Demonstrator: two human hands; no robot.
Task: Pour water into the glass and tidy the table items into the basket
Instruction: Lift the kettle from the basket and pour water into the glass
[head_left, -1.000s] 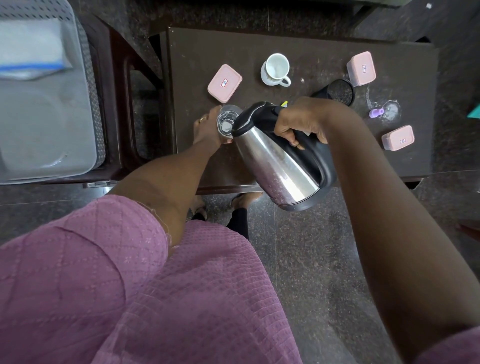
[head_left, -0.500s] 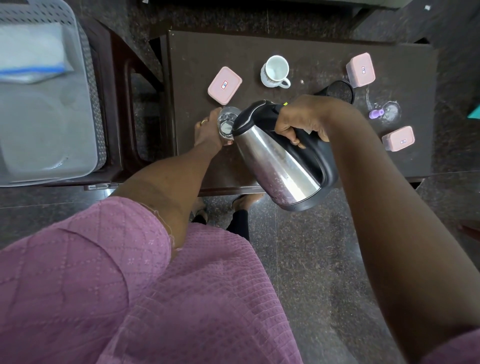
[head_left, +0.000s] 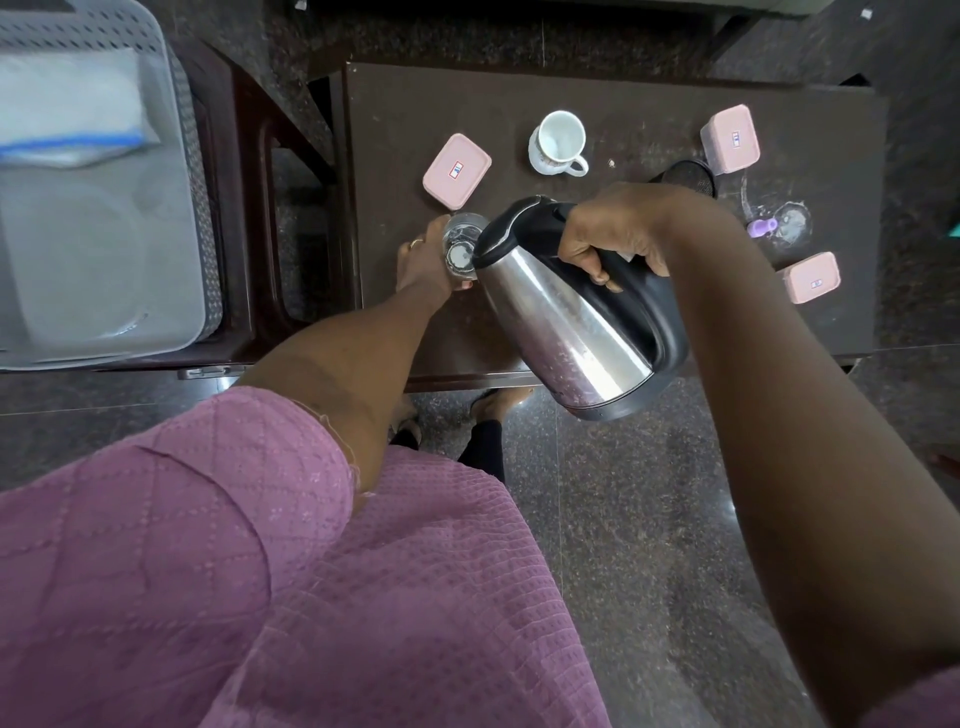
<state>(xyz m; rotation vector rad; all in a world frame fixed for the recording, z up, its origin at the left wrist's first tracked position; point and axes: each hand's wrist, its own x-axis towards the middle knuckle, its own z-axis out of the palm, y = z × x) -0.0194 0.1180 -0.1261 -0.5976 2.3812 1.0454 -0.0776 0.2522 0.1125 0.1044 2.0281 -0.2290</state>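
Note:
A steel kettle (head_left: 566, 322) with a black handle and lid is tilted, its spout over a clear glass (head_left: 460, 249) near the left edge of the dark table (head_left: 649, 104). My right hand (head_left: 618, 239) grips the kettle's handle. My left hand (head_left: 423, 260) is wrapped around the glass from the left. Three pink lidded boxes lie on the table: one (head_left: 456, 170) just behind the glass, one (head_left: 730, 137) at the far right, one (head_left: 811, 277) at the right edge. A white mug (head_left: 558, 143) stands behind the kettle. The grey basket (head_left: 192, 171) sits at the left.
The black kettle base (head_left: 691, 176) shows behind my right wrist. A glass lid with a purple knob (head_left: 779, 226) lies at the right. The basket rests on a dark chair (head_left: 260, 208) and holds a folded white and blue item (head_left: 72, 109). The floor is dark speckled stone.
The kettle stays tilted over the glass and both hands keep their grips; the whole scene has shifted only slightly in view.

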